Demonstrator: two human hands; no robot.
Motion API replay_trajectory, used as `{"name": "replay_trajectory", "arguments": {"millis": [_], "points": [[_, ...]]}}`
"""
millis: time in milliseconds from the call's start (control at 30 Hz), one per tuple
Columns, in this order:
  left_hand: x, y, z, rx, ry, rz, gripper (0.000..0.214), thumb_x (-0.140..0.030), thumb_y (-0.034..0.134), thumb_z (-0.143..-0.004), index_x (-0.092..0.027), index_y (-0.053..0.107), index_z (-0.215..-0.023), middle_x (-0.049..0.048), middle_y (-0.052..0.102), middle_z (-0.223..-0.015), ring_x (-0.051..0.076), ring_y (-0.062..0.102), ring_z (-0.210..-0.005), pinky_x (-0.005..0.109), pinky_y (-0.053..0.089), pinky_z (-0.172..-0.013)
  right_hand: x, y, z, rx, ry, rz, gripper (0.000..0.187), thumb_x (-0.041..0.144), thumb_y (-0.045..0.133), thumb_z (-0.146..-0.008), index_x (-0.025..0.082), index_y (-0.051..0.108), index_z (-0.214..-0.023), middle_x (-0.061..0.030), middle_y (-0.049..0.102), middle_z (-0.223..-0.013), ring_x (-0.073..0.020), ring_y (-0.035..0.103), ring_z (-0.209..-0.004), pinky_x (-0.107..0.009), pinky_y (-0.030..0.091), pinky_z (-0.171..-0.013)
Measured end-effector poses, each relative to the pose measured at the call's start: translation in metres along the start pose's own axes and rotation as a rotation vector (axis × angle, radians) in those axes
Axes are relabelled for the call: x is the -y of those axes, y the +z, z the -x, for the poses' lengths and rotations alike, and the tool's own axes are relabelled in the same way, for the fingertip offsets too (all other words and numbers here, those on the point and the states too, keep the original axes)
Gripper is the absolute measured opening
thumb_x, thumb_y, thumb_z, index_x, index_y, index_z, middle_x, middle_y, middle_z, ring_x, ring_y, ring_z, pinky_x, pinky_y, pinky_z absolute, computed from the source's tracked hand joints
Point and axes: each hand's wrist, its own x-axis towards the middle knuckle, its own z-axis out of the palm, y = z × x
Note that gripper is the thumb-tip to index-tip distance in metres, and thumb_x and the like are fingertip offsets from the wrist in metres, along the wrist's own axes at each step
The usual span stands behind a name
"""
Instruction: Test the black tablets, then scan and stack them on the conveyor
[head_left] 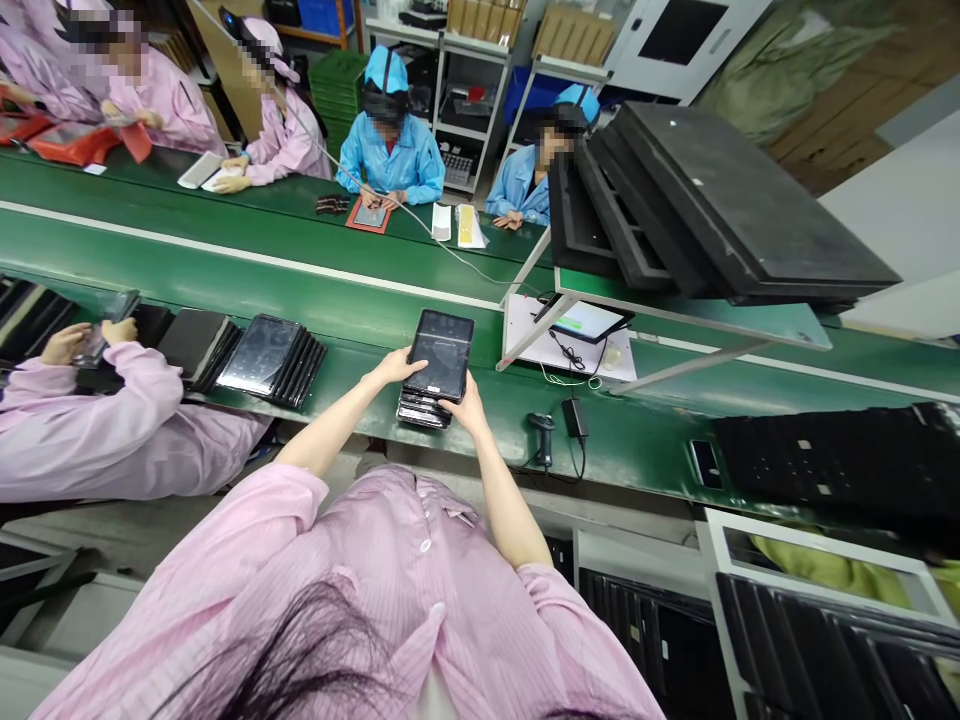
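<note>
A black tablet (441, 350) with a dark glossy screen lies face up on top of a small stack of similar tablets (424, 410) at the bench's near edge. My left hand (399, 368) grips its left edge, the thumb resting on the screen side and the fingers mostly hidden. At the lower right corner, my right hand (468, 405) is closed round the same tablet's edge. Whether the tablet is lifted off the stack or still touches it, I cannot tell.
Left of me are stacked tablets (262, 358) and a co-worker's hands (94, 338). To the right lie a barcode scanner (541, 438), a power adapter (575, 418) and a phone (705, 464). A raised shelf (690, 318) carries black foam trays (720, 200). Several co-workers sit opposite.
</note>
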Motion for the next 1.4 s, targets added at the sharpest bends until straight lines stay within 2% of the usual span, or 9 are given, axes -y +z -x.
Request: {"name": "replay_trajectory", "arguments": {"millis": [100, 233, 433, 600, 733, 833, 1000, 1233, 1400], "points": [[0.019, 0.006, 0.025, 0.065, 0.043, 0.009, 0.088, -0.065, 0.087, -0.084, -0.018, 0.065, -0.156, 0.0162, 0.073, -0.153, 0.038, 0.07, -0.138, 0.04, 0.056, -0.112, -0.009, 0.004, 0.006, 0.037, 0.015, -0.002, 0.12, 0.032, 0.093, -0.074, 0.019, 0.031, -0.176, -0.0199, 0.045, -0.177, -0.0385, 0.044, -0.163, -0.057, 0.038, -0.135], [0.038, 0.022, 0.042, 0.045, 0.094, -0.196, 0.089, -0.049, 0.101, -0.072, -0.014, 0.068, -0.147, 0.0188, 0.075, -0.139, 0.039, 0.069, -0.131, 0.043, 0.058, -0.11, -0.02, 0.016, 0.007, 0.009, 0.059, 0.0, 0.118, 0.03, 0.092, -0.073, 0.016, 0.033, -0.175, -0.0222, 0.049, -0.174, -0.0385, 0.049, -0.16, -0.055, 0.04, -0.134], [0.045, 0.04, 0.036, -0.053, 0.07, -0.307, 0.053, -0.035, 0.099, -0.079, -0.015, 0.078, -0.125, 0.0136, 0.073, -0.118, 0.034, 0.072, -0.114, 0.039, 0.058, -0.102, -0.033, 0.03, 0.008, -0.073, 0.037, -0.004, 0.107, 0.033, 0.093, -0.074, 0.019, 0.045, -0.169, -0.0189, 0.054, -0.171, -0.0379, 0.052, -0.158, -0.055, 0.043, -0.132], [0.061, 0.05, 0.037, -0.115, 0.09, -0.288, 0.055, -0.032, 0.102, -0.075, -0.015, 0.078, -0.122, 0.0124, 0.072, -0.125, 0.03, 0.072, -0.111, 0.037, 0.058, -0.102, -0.042, 0.04, 0.02, -0.16, 0.034, -0.012, 0.097, 0.036, 0.09, -0.079, 0.018, 0.05, -0.166, -0.0186, 0.057, -0.169, -0.0369, 0.056, -0.154, -0.053, 0.044, -0.132], [0.073, 0.059, 0.04, -0.146, 0.104, -0.264, 0.044, -0.03, 0.099, -0.079, -0.016, 0.08, -0.116, 0.0105, 0.072, -0.121, 0.028, 0.073, -0.109, 0.037, 0.059, -0.103, -0.047, 0.045, 0.025, -0.204, 0.071, -0.01, 0.088, 0.035, 0.088, -0.08, 0.019, 0.057, -0.161, -0.0168, 0.064, -0.163, -0.0364, 0.06, -0.151, -0.053, 0.045, -0.131], [0.078, 0.065, 0.043, -0.16, 0.122, -0.22, 0.047, -0.03, 0.097, -0.083, -0.016, 0.079, -0.124, 0.0099, 0.07, -0.122, 0.028, 0.073, -0.113, 0.038, 0.059, -0.107, -0.051, 0.045, 0.025, -0.202, 0.077, -0.015, 0.087, 0.036, 0.088, -0.081, 0.021, 0.057, -0.161, -0.0162, 0.065, -0.162, -0.0362, 0.061, -0.15, -0.053, 0.046, -0.13], [0.081, 0.073, 0.047, -0.178, 0.045, -0.153, 0.081, -0.033, 0.102, -0.074, -0.015, 0.068, -0.146, 0.0133, 0.066, -0.137, 0.033, 0.068, -0.133, 0.041, 0.054, -0.119, -0.061, 0.047, 0.021, -0.13, 0.087, -0.042, 0.105, 0.036, 0.095, -0.072, 0.018, 0.05, -0.165, -0.0202, 0.059, -0.167, -0.0373, 0.059, -0.152, -0.055, 0.046, -0.13], [0.071, 0.077, 0.045, -0.122, -0.035, -0.162, 0.082, -0.026, 0.105, -0.069, -0.013, 0.069, -0.142, 0.0173, 0.069, -0.144, 0.034, 0.072, -0.129, 0.039, 0.057, -0.115, -0.067, 0.055, 0.021, -0.131, 0.139, -0.048, 0.107, 0.031, 0.098, -0.064, 0.017, 0.053, -0.16, -0.0204, 0.062, -0.163, -0.0365, 0.062, -0.148, -0.053, 0.049, -0.127], [0.061, 0.077, 0.053, -0.12, -0.033, -0.197, 0.071, -0.022, 0.102, -0.073, -0.014, 0.073, -0.137, 0.018, 0.075, -0.143, 0.034, 0.073, -0.131, 0.038, 0.057, -0.114, -0.065, 0.058, 0.031, -0.164, 0.179, -0.036, 0.092, 0.029, 0.096, -0.067, 0.019, 0.061, -0.151, -0.0174, 0.072, -0.151, -0.0355, 0.069, -0.138, -0.052, 0.053, -0.123]]}}
